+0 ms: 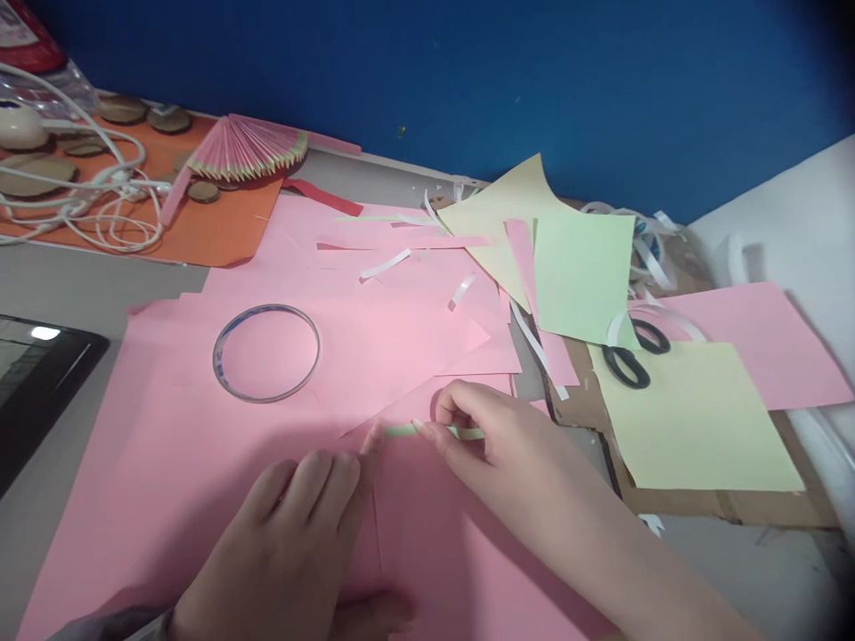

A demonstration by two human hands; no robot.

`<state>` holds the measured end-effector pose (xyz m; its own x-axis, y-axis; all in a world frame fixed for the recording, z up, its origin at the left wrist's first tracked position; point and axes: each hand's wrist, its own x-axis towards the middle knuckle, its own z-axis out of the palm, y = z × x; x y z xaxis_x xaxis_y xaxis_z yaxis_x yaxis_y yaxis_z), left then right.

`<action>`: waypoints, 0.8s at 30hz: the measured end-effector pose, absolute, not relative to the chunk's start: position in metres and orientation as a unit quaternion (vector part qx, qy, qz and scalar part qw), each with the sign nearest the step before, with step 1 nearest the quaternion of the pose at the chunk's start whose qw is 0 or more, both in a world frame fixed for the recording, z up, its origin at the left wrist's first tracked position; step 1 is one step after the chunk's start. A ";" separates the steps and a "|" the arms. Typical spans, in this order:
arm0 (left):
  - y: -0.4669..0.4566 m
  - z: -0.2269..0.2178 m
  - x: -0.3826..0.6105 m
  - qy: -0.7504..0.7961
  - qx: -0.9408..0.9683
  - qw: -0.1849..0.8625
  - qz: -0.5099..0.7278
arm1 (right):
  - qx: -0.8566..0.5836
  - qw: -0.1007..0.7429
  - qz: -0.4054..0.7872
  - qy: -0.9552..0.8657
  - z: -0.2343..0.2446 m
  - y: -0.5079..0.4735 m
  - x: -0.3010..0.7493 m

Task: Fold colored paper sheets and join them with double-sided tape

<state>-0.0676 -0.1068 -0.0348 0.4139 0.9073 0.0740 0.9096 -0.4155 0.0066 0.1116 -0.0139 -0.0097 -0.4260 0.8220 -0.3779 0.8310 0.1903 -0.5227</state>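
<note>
Head view: tape ring (265,353) beside hands (401,481).

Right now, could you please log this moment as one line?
left hand pressing pink paper | right hand pinching green strip | tape ring beside

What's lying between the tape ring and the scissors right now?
In the head view, between the tape ring and the scissors lie overlapping pink paper sheets, white backing strips and a green sheet's lower edge.
</note>
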 end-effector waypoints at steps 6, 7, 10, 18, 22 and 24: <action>-0.110 -0.034 -0.066 -0.546 -0.837 0.004 -0.033 | 0.538 0.004 -0.344 0.770 -0.008 -0.015 0.110; -0.110 -0.034 -0.065 -0.553 -0.832 -0.003 -0.031 | 0.536 0.004 -0.345 0.771 -0.007 -0.016 0.109; -0.111 -0.033 -0.065 -0.562 -0.826 -0.014 -0.031 | 0.527 -0.001 -0.358 0.771 -0.006 -0.018 0.109; -0.111 -0.034 -0.067 -0.546 -0.836 -0.005 -0.048 | 0.518 0.062 -0.422 0.741 0.013 -0.010 0.103; -0.110 -0.035 -0.068 -0.542 -0.839 -0.006 -0.053 | 0.509 0.053 -0.411 0.754 0.011 -0.014 0.104; -0.109 -0.034 -0.068 -0.541 -0.839 -0.007 -0.058 | 0.505 0.033 -0.402 0.763 0.007 -0.017 0.106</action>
<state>-0.0683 -0.1090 -0.0344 0.4070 0.9091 0.0893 0.9074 -0.4136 0.0750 0.1058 -0.0169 0.0071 -0.4884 0.7438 -0.4563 0.7969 0.1672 -0.5805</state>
